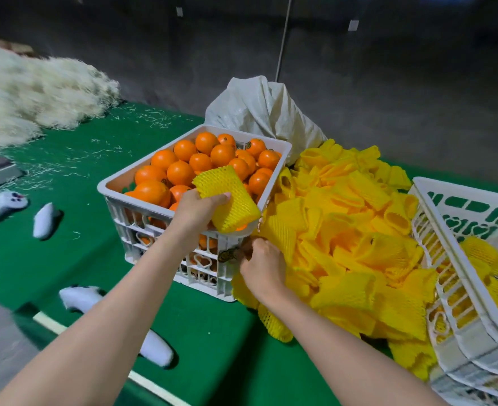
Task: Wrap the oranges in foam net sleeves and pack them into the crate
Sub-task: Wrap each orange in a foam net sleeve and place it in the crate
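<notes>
A white crate [130,218] full of bare oranges [180,171] stands on the green table. Over its near right corner my left hand [201,209] grips a yellow foam net sleeve [227,197]; a bit of orange shows at the sleeve's lower end. To the right lies a big pile of yellow sleeves [359,230]. My right hand [261,265] is at the pile's left edge, beside the crate's corner, with its fingers curled; what they hold is hidden. A second white crate [461,187] at the far right sits tilted and holds sleeved oranges [482,253].
A grey woven sack [265,112] stands behind the orange crate. A heap of white shredded fibre [37,92] fills the far left. Several white handheld controllers [45,221] lie on the green cloth [66,259] to the left and in front. More stacked crates sit under the right one.
</notes>
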Available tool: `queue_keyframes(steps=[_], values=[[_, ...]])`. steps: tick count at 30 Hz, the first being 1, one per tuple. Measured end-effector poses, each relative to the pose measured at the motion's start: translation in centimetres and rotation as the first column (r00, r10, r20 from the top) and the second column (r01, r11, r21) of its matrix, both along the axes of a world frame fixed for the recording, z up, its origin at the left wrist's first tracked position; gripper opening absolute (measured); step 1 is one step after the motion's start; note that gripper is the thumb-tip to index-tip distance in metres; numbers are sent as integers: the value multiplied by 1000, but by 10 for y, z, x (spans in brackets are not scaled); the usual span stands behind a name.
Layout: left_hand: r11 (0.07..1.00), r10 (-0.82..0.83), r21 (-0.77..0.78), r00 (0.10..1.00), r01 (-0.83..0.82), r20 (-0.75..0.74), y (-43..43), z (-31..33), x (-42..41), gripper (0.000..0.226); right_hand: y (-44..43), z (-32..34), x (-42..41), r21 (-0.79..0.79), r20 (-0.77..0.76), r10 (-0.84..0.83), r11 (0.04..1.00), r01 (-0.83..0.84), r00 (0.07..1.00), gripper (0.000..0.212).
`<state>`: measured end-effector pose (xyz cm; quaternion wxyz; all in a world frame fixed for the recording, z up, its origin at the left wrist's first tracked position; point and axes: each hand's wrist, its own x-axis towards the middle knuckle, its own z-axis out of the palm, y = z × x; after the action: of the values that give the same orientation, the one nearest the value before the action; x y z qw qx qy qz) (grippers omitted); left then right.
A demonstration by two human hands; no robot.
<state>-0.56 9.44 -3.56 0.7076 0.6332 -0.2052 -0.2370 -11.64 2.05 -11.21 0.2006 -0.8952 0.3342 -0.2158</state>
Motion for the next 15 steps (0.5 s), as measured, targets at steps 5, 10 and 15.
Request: queue_keyframes(steps=[5, 10, 15], values=[[997, -71, 30, 997, 71, -3, -2, -2, 1, 13, -8, 0, 0, 106, 70, -67, 993, 60, 995, 28], [986, -161, 39, 987, 162, -8, -9, -1, 0, 14, -25, 18, -15, 243, 98, 156, 954, -176, 983, 17], [941, -337, 46, 939, 335, 66, -19, 0, -4, 15, -46, 61, -41, 192, 539, -45, 979, -71, 841, 11]])
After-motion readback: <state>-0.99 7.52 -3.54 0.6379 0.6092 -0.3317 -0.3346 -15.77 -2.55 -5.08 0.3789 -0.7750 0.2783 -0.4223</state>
